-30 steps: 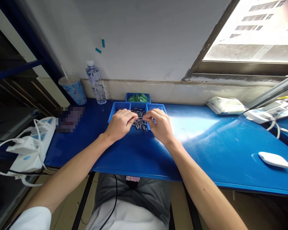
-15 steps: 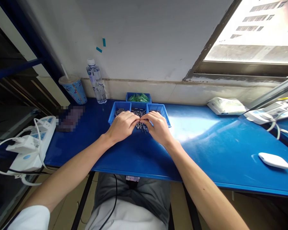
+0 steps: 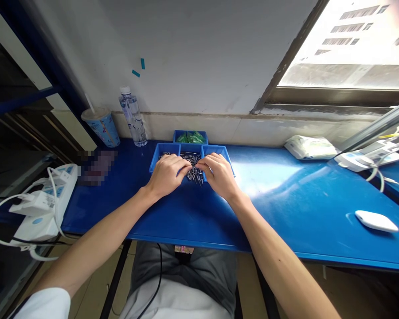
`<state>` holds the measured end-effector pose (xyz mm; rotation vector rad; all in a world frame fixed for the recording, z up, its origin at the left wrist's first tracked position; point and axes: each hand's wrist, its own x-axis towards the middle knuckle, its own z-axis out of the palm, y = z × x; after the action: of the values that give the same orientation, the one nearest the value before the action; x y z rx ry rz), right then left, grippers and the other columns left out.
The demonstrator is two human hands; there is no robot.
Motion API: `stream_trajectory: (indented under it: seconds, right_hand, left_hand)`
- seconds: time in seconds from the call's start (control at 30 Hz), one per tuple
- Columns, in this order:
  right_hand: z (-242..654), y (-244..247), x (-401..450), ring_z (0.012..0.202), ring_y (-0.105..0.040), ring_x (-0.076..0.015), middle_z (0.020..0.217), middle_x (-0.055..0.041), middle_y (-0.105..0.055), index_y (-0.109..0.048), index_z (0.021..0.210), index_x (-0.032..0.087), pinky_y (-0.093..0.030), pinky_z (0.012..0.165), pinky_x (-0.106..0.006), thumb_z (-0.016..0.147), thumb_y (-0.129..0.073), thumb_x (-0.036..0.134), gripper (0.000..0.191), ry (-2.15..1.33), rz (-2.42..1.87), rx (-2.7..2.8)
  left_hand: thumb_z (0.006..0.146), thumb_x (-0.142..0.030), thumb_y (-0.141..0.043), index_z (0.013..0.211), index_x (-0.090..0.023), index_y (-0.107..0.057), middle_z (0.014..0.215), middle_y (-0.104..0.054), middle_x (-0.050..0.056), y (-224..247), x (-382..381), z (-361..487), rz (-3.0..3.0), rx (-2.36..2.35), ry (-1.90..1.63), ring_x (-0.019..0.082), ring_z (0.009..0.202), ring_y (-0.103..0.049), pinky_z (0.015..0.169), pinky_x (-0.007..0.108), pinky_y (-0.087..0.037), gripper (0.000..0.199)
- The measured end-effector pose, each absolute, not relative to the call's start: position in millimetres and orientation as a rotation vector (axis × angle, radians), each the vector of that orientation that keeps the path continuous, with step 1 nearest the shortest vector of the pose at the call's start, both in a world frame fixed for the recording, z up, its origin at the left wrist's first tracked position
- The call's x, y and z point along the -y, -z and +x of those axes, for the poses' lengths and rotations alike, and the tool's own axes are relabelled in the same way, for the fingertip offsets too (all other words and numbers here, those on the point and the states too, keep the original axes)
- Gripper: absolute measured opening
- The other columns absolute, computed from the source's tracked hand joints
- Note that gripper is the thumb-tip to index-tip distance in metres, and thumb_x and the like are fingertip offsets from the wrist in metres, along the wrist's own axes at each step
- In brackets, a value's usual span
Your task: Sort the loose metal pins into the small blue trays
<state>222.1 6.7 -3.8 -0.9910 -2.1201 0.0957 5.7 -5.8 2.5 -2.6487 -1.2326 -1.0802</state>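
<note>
My left hand (image 3: 168,175) and my right hand (image 3: 220,178) meet fingertip to fingertip over a heap of thin dark metal pieces (image 3: 195,176). Both pinch; a slim piece seems to run between the fingertips, too small to name. Under my left fingers stands a blue bin (image 3: 153,163) with similar metal pieces, partly hidden by the hand. Another blue bin (image 3: 232,165) is beneath my right hand, its contents mostly covered. The heap spills forward onto the tabletop between these bins. Behind them, a smaller blue bin (image 3: 190,144) holds green pieces (image 3: 191,137).
A water bottle (image 3: 133,117) and a blue cup with a straw (image 3: 102,128) stand back left. Power strips (image 3: 41,219) with cables lie at the left edge. A soft white packet (image 3: 310,147) and a white mouse-like object (image 3: 376,221) are on the blue table (image 3: 286,221) at right.
My fingertips have drawn slightly apart above the metal heap. Both hands stay in nearly the same place, and the camera view has shifted a little.
</note>
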Motion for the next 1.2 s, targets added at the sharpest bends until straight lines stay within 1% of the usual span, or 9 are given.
stream_trajectory:
  seconds: [0.2, 0.4, 0.47, 0.53, 0.6, 0.7, 0.87, 1.03, 1.2]
  right_hand:
    - [228.0, -2.9, -6.8, 0.084, -0.060, -0.0232, 0.088, -0.0047, -0.075, -0.069, 0.091, 0.024, -0.042, 0.080, -0.038, 0.107, -0.055, 0.029, 0.022, -0.126, -0.984, 2.113]
    - [241.3, -12.1, -10.1, 0.084, -0.060, -0.0242, 0.086, -0.0061, -0.070, -0.060, 0.089, 0.025, -0.046, 0.080, -0.039, 0.107, -0.050, 0.030, 0.021, -0.047, -0.985, 1.898]
    - [245.0, -12.5, -12.2, 0.082, -0.058, -0.0241, 0.084, -0.0055, -0.069, -0.058, 0.088, 0.025, -0.045, 0.081, -0.041, 0.106, -0.052, 0.032, 0.020, 0.047, -1.045, 1.765]
    - [247.3, -11.5, -13.9, 0.082, -0.057, -0.0240, 0.085, -0.0047, -0.069, -0.056, 0.089, 0.026, -0.044, 0.084, -0.041, 0.106, -0.054, 0.035, 0.019, 0.111, -1.110, 1.667]
    - [248.0, -10.0, -15.0, 0.084, -0.057, -0.0244, 0.090, -0.0050, -0.069, -0.056, 0.091, 0.026, -0.043, 0.085, -0.042, 0.105, -0.056, 0.037, 0.018, 0.131, -1.147, 1.634]
    - [245.2, -7.9, -14.5, 0.088, -0.057, -0.0252, 0.094, -0.0063, -0.070, -0.057, 0.094, 0.026, -0.042, 0.085, -0.042, 0.106, -0.054, 0.038, 0.018, 0.122, -1.155, 1.656]
    - [228.1, -4.4, -6.7, 0.088, -0.057, -0.0251, 0.090, -0.0063, -0.070, -0.058, 0.092, 0.025, -0.040, 0.083, -0.040, 0.107, -0.051, 0.030, 0.017, 0.092, -1.109, 1.856]
    - [209.9, 0.3, 2.8, 0.087, -0.056, -0.0234, 0.087, -0.0051, -0.071, -0.061, 0.090, 0.024, -0.040, 0.082, -0.039, 0.106, -0.052, 0.022, 0.018, 0.051, -1.002, 2.172]
    - [207.9, 1.8, 6.0, 0.090, -0.055, -0.0243, 0.090, -0.0065, -0.071, -0.066, 0.095, 0.022, -0.041, 0.084, -0.039, 0.108, -0.053, 0.027, 0.019, 0.054, -0.985, 2.314]
  left_hand:
    - [0.109, -0.031, -0.058, 0.097, -0.020, -0.073, 0.094, -0.079, 0.002, -2.7, 6.2, 6.2, -2.616, 1.267, 1.086, 0.021, 0.089, -0.068, 0.086, 0.038, -0.046, 0.022]
    - [0.108, -0.027, -0.057, 0.099, -0.020, -0.074, 0.099, -0.079, 0.005, -0.9, 4.1, 6.3, -2.651, 1.231, 1.015, 0.022, 0.094, -0.069, 0.090, 0.040, -0.050, 0.021]
    - [0.106, -0.024, -0.058, 0.101, -0.019, -0.076, 0.106, -0.078, 0.007, 0.9, 4.7, 7.9, -2.656, 1.172, 0.891, 0.025, 0.103, -0.068, 0.096, 0.044, -0.051, 0.019]
    - [0.103, -0.020, -0.062, 0.103, -0.017, -0.078, 0.121, -0.074, 0.013, 2.5, 6.8, 10.0, -2.613, 1.139, 0.750, 0.031, 0.120, -0.064, 0.104, 0.049, -0.051, 0.017]
    - [0.099, -0.015, -0.064, 0.105, -0.014, -0.079, 0.136, -0.067, 0.018, 3.9, 9.9, 11.8, -2.550, 1.138, 0.638, 0.036, 0.135, -0.057, 0.114, 0.056, -0.047, 0.017]
    - [0.095, -0.012, -0.066, 0.101, -0.014, -0.081, 0.146, -0.061, 0.020, 6.4, 13.9, 12.7, -2.493, 1.175, 0.576, 0.041, 0.143, -0.051, 0.122, 0.064, -0.041, 0.016]
    - [0.094, -0.015, -0.070, 0.089, -0.016, -0.078, 0.147, -0.061, 0.017, 10.7, 14.0, 11.7, -2.469, 1.216, 0.560, 0.041, 0.142, -0.052, 0.123, 0.068, -0.040, 0.010]
    - [0.095, -0.014, -0.068, 0.090, -0.017, -0.077, 0.144, -0.064, 0.017, 11.3, 13.5, 11.7, -2.494, 1.223, 0.591, 0.040, 0.140, -0.053, 0.123, 0.067, -0.041, 0.010]
    - [0.096, -0.016, -0.064, 0.096, -0.017, -0.075, 0.140, -0.066, 0.016, 9.6, 12.4, 13.1, -2.498, 1.256, 0.718, 0.037, 0.135, -0.057, 0.121, 0.063, -0.043, 0.011]
